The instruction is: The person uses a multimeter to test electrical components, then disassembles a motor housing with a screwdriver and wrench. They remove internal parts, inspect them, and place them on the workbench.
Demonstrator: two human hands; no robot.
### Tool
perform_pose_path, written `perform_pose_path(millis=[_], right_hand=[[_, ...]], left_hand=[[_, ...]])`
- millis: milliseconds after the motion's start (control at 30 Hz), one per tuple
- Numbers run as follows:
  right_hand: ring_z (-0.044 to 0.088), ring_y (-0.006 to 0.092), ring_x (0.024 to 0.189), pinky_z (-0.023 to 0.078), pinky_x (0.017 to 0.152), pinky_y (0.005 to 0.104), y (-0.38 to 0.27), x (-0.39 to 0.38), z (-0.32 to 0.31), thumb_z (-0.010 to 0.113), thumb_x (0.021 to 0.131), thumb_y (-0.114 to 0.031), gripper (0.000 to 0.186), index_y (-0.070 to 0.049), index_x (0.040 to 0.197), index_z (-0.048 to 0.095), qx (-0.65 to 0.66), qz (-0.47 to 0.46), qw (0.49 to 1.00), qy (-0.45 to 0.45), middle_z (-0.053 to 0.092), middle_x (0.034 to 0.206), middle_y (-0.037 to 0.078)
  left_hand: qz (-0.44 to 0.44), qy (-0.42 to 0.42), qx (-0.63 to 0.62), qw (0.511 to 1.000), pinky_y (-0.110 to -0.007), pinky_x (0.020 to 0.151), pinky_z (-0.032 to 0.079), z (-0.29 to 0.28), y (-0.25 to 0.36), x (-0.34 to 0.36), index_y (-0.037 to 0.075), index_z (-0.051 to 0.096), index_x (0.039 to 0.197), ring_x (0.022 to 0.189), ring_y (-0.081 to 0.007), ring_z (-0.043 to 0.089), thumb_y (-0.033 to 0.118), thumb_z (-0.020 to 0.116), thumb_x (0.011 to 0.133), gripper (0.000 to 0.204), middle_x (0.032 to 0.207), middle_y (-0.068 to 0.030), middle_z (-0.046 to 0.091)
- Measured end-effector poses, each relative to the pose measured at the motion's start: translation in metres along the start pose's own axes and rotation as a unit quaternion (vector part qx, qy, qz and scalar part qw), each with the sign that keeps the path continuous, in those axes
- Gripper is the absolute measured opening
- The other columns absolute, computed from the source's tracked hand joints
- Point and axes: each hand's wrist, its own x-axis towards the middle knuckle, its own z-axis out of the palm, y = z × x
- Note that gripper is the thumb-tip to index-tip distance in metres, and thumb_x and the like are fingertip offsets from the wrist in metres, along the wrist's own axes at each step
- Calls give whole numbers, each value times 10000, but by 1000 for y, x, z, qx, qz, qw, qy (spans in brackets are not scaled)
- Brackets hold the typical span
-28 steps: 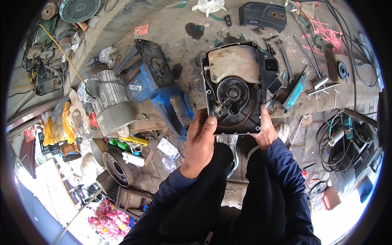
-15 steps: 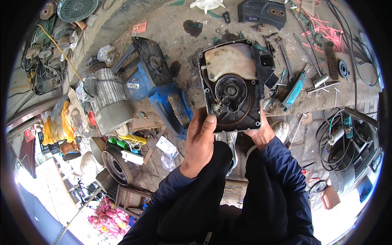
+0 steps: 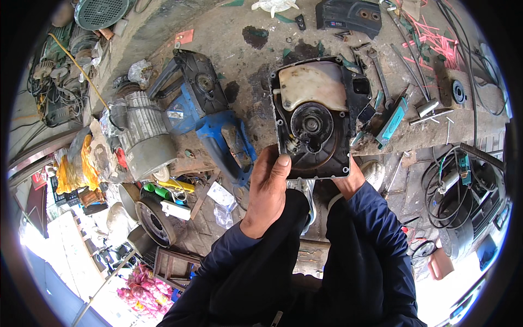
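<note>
Toward nine o'clock of the view hung crumpled yellow cloth point(image 3: 90, 163), with pink mesh bags point(image 3: 143, 291) lower down, between seven and eight. A finned electric motor point(image 3: 144, 133) sat between nine and ten, and a small wheel point(image 3: 147, 218) stood at eight. Next to the right, a blue power-tool body point(image 3: 220, 144) with a loop handle lay on the grimy workbench point(image 3: 245, 60), its black plate point(image 3: 210, 95) reaching up between eleven and twelve. Just right of that handle, the left hand point(image 3: 266, 188) was clamped on the seven-o'clock corner of an open black power-tool housing point(image 3: 336, 144), thumb over the front rim, the other fingers mostly hidden. Near twelve o'clock, at the upper edge, lay a white fan wheel point(image 3: 275, 5). The housing itself was held up slightly off centre, toward two o'clock, open face to the camera; whether it touched the bench could not be told. Inside, a cream plastic tank point(image 3: 313, 84) filled the twelve-o'clock end above a round black drum point(image 3: 311, 124). The right hand point(image 3: 350, 182) gripped the five-o'clock corner, its fingers out of sight behind. A black cover point(image 3: 346, 16) lay at one o'clock on the bench, a combination wrench point(image 3: 379, 76) and pink plastic strips point(image 3: 436, 46) at two, and looped black cable point(image 3: 430, 193) at three.
</note>
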Motion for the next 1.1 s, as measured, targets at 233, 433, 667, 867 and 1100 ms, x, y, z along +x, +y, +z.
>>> perform_pose_path(millis=[233, 433, 667, 867, 1100], right_hand=[[626, 234, 1275, 529, 1092, 400, 4, 0, -19, 428, 1158, -356, 464, -48, 1500, 491, -30, 15, 999, -40, 616, 1440, 113], [675, 290, 1211, 559, 1069, 450, 16, 28, -33, 479, 1116, -310, 456, -11, 1455, 540, 125, -47, 964, -232, 664, 1379, 174], [743, 310, 1039, 624, 960, 472, 19, 40, -40, 522, 1049, -191, 360, 37, 1295, 654, 214, 3, 945, -248, 737, 1206, 193], [744, 227, 981, 634, 908, 420, -4, 9, -6, 554, 1078, -168, 306, 23, 1289, 668, -76, -35, 992, -89, 750, 1136, 133], [725, 250, 1069, 621, 952, 436, -11, -8, 5, 578, 1091, -277, 396, 20, 1348, 625, 102, 31, 993, -58, 727, 1237, 144]], left_hand=[[-6, 21, -6, 1000, -230, 851, 404, 6, -1, -2, 1, 587, 1322, 938, -64, 475, 225, 577, 1122, 300, 1071, 10, 580], [-16, -2, -16, 1000, -402, 1140, 430, -3, -2, 0, -19, 546, 1355, 1276, -218, 589, 145, 511, 1131, 280, 1360, -126, 633], [-4, -9, -22, 1000, -415, 1162, 422, -4, -3, 0, -25, 534, 1370, 1293, -229, 584, 152, 510, 1132, 298, 1379, -133, 623], [-7, 1, -13, 1000, -408, 1169, 410, -1, -1, -1, -17, 519, 1412, 1320, -222, 569, 156, 506, 1134, 327, 1404, -124, 613], [-14, -13, -9, 1000, -403, 1168, 407, 0, 1, -2, -7, 515, 1422, 1322, -214, 567, 164, 495, 1139, 331, 1407, -116, 612]])
